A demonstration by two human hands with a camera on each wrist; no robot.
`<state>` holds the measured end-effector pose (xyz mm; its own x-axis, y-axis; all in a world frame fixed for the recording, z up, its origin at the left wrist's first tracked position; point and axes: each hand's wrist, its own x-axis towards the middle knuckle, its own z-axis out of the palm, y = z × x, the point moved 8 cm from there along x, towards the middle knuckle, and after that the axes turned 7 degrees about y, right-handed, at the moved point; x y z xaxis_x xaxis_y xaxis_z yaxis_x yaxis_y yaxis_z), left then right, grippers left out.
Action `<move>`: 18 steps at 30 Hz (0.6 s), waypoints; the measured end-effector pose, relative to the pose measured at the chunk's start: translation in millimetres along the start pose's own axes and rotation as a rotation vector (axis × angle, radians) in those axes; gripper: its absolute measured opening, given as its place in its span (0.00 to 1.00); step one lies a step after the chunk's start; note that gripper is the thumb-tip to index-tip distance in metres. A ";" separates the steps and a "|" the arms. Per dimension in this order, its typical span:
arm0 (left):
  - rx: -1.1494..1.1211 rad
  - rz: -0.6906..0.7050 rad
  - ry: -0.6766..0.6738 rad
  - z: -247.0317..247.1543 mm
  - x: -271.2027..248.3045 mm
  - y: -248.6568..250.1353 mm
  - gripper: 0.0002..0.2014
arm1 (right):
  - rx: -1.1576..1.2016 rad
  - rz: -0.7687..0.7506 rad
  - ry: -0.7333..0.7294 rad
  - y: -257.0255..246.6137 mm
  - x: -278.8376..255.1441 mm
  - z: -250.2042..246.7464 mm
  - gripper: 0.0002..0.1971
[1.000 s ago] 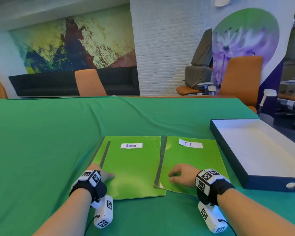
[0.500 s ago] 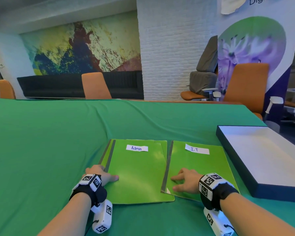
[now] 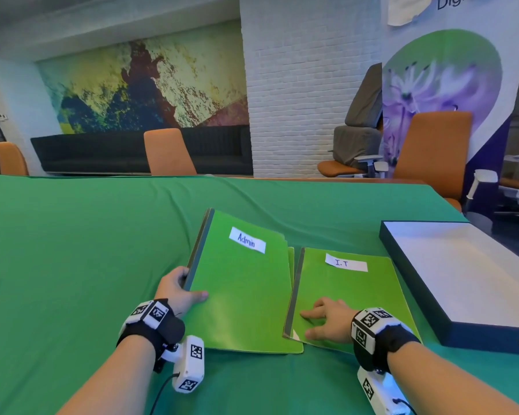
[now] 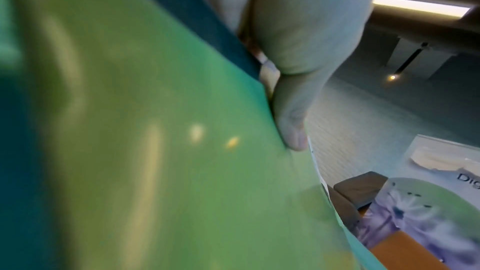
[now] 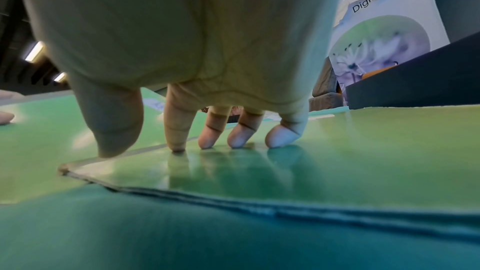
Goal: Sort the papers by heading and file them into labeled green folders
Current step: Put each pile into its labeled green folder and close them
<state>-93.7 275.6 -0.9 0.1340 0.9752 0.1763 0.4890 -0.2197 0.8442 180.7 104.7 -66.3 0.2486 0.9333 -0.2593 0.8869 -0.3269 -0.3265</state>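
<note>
Two green folders lie side by side on the green tablecloth. The one labeled "Admin" (image 3: 246, 283) has its spine side raised off the cloth; my left hand (image 3: 179, 290) grips that left edge, thumb on the cover and fingers underneath. In the left wrist view the thumb (image 4: 291, 128) presses the tilted Admin folder (image 4: 155, 151). The one labeled "I.T" (image 3: 354, 292) lies flat. My right hand (image 3: 324, 320) rests on its near left corner, fingertips (image 5: 235, 141) pressing down on the cover of the I.T folder (image 5: 363, 151). No loose papers show.
A dark shallow box (image 3: 462, 283) with a white inside sits at the right, close to the I.T folder. Green cloth (image 3: 72, 250) stretches wide to the left and beyond the folders. Orange chairs (image 3: 167, 152) stand past the far table edge.
My left hand has taken hold of the Admin folder's left edge and lifted it, so the folder now tilts up. My right hand stays on the I.T folder.
</note>
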 end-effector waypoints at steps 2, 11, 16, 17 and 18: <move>-0.063 0.078 0.051 -10.8 -1.2 20.2 0.17 | -0.035 -0.006 -0.017 -0.8 -3.9 1.4 0.33; -0.319 0.237 0.218 -76.6 -17.8 102.2 0.17 | 0.444 -0.018 0.212 -36.6 -28.1 -55.8 0.52; -0.352 0.241 0.120 -51.3 -38.0 126.1 0.16 | 0.844 0.024 0.581 -36.0 -37.4 -102.0 0.42; -0.341 0.237 0.108 -40.4 -40.8 126.3 0.18 | 0.862 0.076 0.636 -26.0 -40.3 -106.2 0.38; -0.316 0.224 0.093 -27.6 -42.1 124.0 0.20 | 0.875 0.133 0.664 -13.4 -42.1 -106.3 0.34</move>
<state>-62.5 208.0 110.3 0.1209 0.9057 0.4064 0.1651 -0.4221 0.8914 199.8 85.5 45.7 0.7136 0.6912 0.1138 0.3214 -0.1786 -0.9300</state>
